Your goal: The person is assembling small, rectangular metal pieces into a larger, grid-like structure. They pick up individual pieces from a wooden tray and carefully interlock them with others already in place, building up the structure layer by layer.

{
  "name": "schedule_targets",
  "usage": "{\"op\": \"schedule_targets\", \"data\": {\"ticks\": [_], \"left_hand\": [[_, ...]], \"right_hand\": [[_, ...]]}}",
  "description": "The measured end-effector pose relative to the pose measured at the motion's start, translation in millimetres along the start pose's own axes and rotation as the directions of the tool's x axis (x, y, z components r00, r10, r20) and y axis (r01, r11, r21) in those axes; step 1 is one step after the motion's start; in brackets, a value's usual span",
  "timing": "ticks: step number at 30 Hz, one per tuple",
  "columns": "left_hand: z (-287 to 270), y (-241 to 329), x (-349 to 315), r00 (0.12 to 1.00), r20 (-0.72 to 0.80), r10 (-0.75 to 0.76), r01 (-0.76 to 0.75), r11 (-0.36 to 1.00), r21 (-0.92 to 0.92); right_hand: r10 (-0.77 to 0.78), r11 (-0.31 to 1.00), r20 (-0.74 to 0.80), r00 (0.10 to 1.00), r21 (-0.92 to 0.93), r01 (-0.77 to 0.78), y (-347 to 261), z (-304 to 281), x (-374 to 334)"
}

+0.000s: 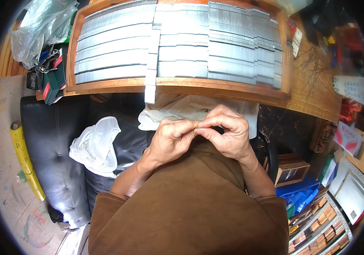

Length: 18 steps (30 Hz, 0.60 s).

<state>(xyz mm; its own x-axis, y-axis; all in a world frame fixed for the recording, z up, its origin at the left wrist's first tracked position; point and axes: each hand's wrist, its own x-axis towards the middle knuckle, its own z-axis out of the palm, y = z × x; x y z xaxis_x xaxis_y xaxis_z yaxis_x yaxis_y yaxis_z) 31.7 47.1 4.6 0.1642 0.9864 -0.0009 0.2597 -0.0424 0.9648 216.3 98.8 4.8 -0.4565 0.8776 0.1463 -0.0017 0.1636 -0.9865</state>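
My left hand (173, 138) and my right hand (226, 131) meet at the fingertips in front of my brown shirt (182, 204). Both are closed in a pinch. Between the tips sits something very small, too tiny to make out. Just beyond the hands, a wooden tray (190, 87) rests on the table, filled with rows of thin silvery metal strips (184, 51). One pale strip (150, 85) lies across the tray's near rim and sticks out toward me. A cream cloth (169, 111) shows under the tray's edge, behind my hands.
A black padded sofa (50, 140) with a white plastic bag (99, 144) is at my left, beside a yellow roll (25, 159). Dark boxes (52, 83) and a clear bag (39, 32) flank the tray. At right are a wooden box (292, 168) and a rack (322, 225).
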Motion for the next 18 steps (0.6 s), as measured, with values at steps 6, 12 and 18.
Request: {"op": "schedule_targets", "data": {"ticks": [6, 12, 18], "left_hand": [[0, 0, 0, 1.000, 0.002, -0.011, 0.011, 1.000, -0.011], [0, 1, 0, 0.998, 0.009, -0.064, 0.064, 0.997, -0.034], [-3, 2, 0, 0.995, 0.016, -0.102, 0.103, 0.990, -0.095]], "right_hand": [[-0.012, 1.000, 0.002, 1.000, -0.003, 0.012, -1, 0, 1], [-0.039, 0.994, 0.007, 0.999, -0.104, 0.040, -11, 1, 4], [-0.056, 0.988, 0.001, 0.998, -0.147, 0.056, -13, 5, 5]]}}
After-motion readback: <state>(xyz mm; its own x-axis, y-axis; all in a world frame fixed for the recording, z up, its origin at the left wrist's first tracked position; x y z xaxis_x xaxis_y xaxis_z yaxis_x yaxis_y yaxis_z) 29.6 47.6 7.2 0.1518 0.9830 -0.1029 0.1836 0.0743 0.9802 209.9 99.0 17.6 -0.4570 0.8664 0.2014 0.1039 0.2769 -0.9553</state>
